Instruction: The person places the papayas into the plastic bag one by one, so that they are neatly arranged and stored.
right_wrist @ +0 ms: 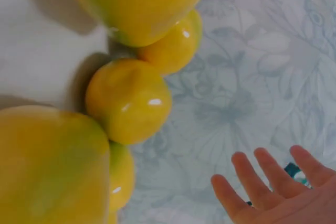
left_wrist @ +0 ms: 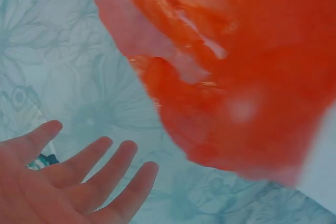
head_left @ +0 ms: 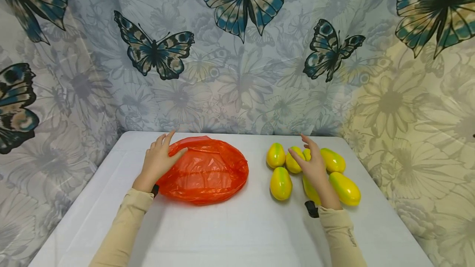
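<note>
Hovering over the white surface (head_left: 230, 226), both hands are spread wide with fingers straight — neither one grips anything. The left hand (head_left: 158, 160) sits at the left edge of a crumpled, translucent orange plastic bag (head_left: 205, 170), its thumb lying along the bag's near-left rim; the left wrist view shows the open palm (left_wrist: 63, 182) with the orange film (left_wrist: 236, 66) just ahead of it, and whether skin meets plastic there cannot be told. The bag lies flat on the left half of the surface. Over on the right, the right hand (head_left: 313, 164) floats above a cluster of glossy yellow-green mango-shaped fruits (head_left: 281, 182), fingers fanned and pointing toward the backdrop. The fruits lie bunched together, several touching — the right wrist view shows them pressed side by side (right_wrist: 128, 100), the fingertips (right_wrist: 247, 182) clear of them. Behind it all hangs a butterfly-printed cloth (head_left: 237, 52).
</note>
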A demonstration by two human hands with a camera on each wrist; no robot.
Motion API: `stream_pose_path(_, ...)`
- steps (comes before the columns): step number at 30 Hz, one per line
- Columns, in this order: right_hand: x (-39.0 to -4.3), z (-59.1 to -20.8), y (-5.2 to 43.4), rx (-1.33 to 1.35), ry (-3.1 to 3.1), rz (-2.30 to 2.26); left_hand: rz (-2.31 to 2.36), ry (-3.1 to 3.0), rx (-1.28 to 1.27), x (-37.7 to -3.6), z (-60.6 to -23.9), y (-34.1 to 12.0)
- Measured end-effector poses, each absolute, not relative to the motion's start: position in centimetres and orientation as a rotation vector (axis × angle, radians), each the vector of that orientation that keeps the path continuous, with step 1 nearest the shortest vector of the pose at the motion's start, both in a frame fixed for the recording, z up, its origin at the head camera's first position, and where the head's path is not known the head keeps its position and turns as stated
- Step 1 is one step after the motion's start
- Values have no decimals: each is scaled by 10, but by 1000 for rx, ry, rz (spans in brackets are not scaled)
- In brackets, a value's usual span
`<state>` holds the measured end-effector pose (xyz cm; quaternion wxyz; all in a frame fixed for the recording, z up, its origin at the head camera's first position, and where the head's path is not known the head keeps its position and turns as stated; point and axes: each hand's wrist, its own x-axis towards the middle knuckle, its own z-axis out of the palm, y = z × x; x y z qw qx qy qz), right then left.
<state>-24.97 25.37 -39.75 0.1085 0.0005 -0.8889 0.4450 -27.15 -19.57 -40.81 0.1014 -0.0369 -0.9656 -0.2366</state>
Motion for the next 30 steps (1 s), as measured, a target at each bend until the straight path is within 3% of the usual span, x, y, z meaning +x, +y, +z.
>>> stream_pose_path(30, -225, -411, 316, -305, -2457, 1376, -865, -2932, 40, -263, -441, -237)
